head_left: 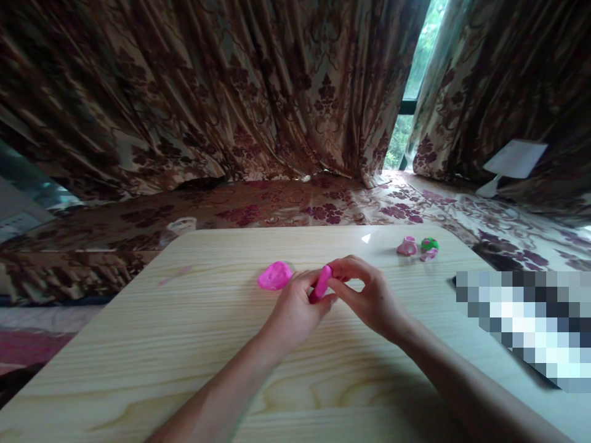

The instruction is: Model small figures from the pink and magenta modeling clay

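Note:
Both hands meet above the middle of the table. My left hand is closed around a piece of bright pink modelling clay, its thumb and fingers wrapped about the lower end. From the other side, my right hand pinches the upper part of the same piece between thumb and fingertips. Just left of my left hand lies a flattened, dented lump of pink clay on the table. Part of the held piece is hidden behind the fingers.
On the wood-grain table, small pink shapes and a green ball with pink spots sit at the far right. A thin pink stick lies left. A pixelated dark-edged object is at right, a white lamp beyond.

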`<state>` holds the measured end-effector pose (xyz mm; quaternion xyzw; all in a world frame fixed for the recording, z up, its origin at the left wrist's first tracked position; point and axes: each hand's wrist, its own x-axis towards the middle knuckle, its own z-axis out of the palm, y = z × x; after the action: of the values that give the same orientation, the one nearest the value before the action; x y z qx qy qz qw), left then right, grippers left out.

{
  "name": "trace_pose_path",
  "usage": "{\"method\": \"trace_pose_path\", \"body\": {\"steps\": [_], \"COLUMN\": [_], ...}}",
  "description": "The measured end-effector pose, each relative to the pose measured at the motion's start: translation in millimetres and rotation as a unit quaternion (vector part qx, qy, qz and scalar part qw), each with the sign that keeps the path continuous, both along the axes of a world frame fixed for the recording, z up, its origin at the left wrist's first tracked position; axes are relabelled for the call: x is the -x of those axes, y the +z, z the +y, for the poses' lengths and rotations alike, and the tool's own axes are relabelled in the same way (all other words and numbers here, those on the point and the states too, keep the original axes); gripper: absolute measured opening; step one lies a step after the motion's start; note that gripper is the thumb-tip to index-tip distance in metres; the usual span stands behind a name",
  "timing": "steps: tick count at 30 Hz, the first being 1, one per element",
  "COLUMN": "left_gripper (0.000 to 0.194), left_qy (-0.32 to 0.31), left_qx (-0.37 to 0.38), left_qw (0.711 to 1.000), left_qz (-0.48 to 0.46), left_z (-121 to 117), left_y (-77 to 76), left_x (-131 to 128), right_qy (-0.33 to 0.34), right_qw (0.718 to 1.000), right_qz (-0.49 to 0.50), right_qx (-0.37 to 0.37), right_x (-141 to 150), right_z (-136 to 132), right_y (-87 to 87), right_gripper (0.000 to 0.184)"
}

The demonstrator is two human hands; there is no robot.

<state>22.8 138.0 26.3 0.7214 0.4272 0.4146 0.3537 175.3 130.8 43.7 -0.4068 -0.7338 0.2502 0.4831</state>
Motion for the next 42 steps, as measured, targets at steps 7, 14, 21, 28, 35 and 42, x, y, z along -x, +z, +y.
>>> {"method": "trace_pose_path", "body": {"steps": [7, 14, 21, 28, 35, 42], "left_gripper": [0.020, 0.015, 0.029, 0.026, 0.020, 0.018], "left_qy": [-0.011, 0.031, 0.058, 0.055, 0.039, 0.037], "left_qx": [0.005, -0.017, -0.033, -0.053, -0.068, -0.077], "left_qw": [1.000, 0.997, 0.997, 0.997, 0.997, 0.996], "left_qz": [0.025, 0.065, -0.028, -0.019, -0.010, 0.004], "left_z": [-3.2, -5.6, -11.2, -12.3, -11.7, -11.6], "left_y": [-3.5, -2.2, 6.7, 4.0, 2.9, 3.6], "left_x": [13.7, 12.4, 6.8, 5.5, 4.4, 4.7], "right_qy": [-0.007, -0.011, -0.009, -0.038, -0.037, -0.049], "right_qw": [0.999, 0.999, 1.000, 0.998, 0.996, 0.993], "right_qz": [0.042, 0.043, 0.017, -0.045, -0.054, -0.093], "right_qx": [0.005, 0.000, 0.005, -0.034, -0.054, -0.060], "right_x": [1.6, 4.0, 2.2, 6.1, 13.0, 7.7], "right_z": [2.0, -0.3, -1.6, -2.9, -0.7, -3.4], "right_y": [-5.1, -3.7, -0.6, 0.7, -2.6, -2.8], "right_gripper": [0.011, 0.011, 0.011, 0.034, 0.019, 0.020]}}
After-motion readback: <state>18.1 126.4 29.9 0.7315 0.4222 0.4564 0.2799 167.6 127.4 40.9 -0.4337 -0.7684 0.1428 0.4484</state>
